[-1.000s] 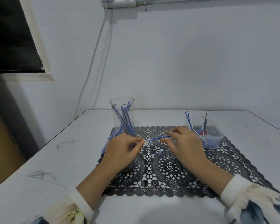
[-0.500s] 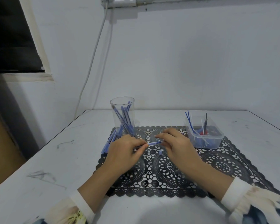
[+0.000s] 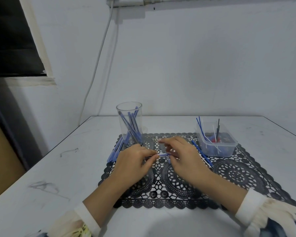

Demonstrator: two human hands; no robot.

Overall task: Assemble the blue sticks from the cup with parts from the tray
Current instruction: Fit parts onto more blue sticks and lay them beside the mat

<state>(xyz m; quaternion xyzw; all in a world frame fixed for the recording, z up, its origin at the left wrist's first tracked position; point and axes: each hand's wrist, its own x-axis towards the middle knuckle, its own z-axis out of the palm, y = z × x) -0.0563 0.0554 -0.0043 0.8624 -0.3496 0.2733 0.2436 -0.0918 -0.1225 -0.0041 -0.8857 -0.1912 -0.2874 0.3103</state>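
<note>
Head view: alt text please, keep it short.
The left hand and right hand pinch a blue stick between them over a black lace mat on a white table. A clear cup of blue sticks stands beyond the left hand; a clear tray of parts sits at far right, a loose stick lying beside it.

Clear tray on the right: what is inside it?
The tray holds thin blue rods, white rods and a black rod leaning out of it, plus red pieces. Its cloudy wall blurs the small blue parts at the bottom.
</note>
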